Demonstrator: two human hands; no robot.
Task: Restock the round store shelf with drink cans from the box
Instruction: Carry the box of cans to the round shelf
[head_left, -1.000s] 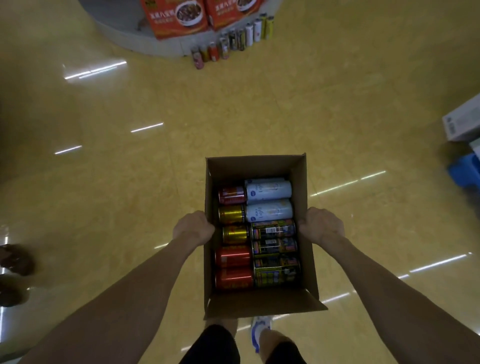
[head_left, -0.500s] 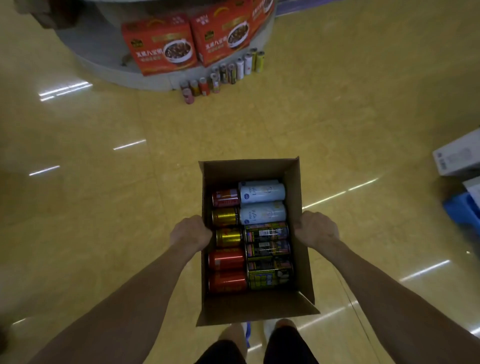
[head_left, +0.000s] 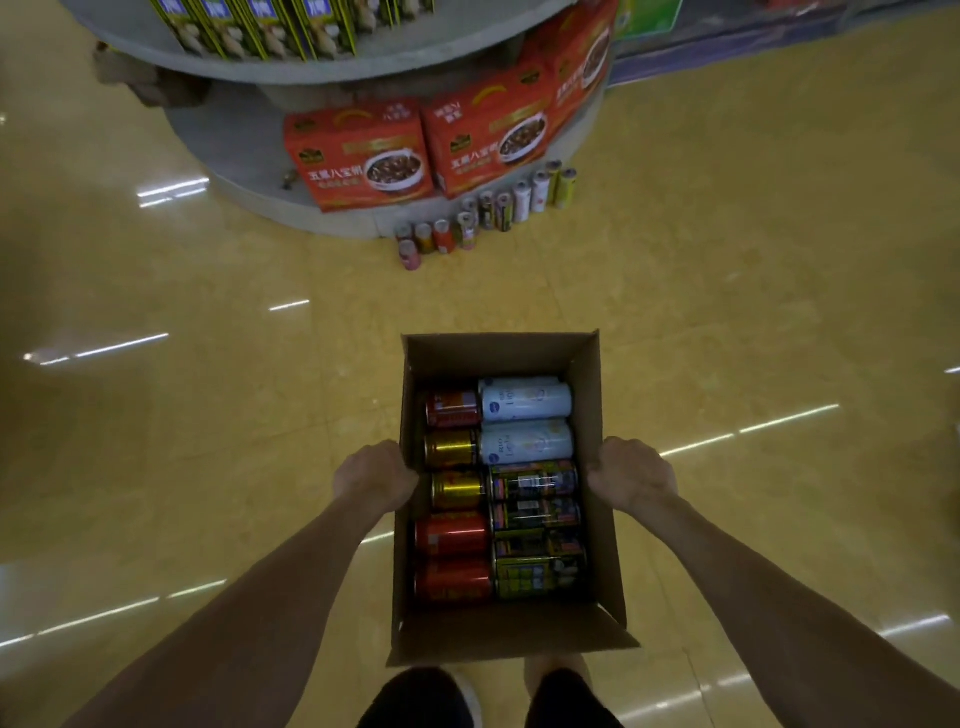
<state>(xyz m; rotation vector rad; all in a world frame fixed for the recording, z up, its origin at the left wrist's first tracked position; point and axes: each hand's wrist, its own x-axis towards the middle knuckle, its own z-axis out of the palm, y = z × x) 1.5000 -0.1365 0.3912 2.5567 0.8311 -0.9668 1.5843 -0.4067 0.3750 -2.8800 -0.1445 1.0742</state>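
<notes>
I carry an open cardboard box (head_left: 501, 353) in front of me above the floor. My left hand (head_left: 376, 475) grips its left wall and my right hand (head_left: 631, 473) grips its right wall. Inside lie several drink cans on their sides: red cans (head_left: 452, 535), gold cans (head_left: 451, 448), pale blue cans (head_left: 524, 402) and dark green cans (head_left: 535, 483). The round grey store shelf (head_left: 311, 210) stands ahead at the top of the view. A curved row of upright cans (head_left: 485, 210) stands on the floor against its base.
Red gift boxes (head_left: 363, 153) fill the shelf's lower tier, and yellow-green cartons (head_left: 260, 26) line the upper tier. Glossy yellow floor lies between me and the shelf. My legs (head_left: 488, 696) show below the box.
The shelf and the row of floor cans have come closer and lower in view as I walk forward with the box. Both hands keep the same grip.
</notes>
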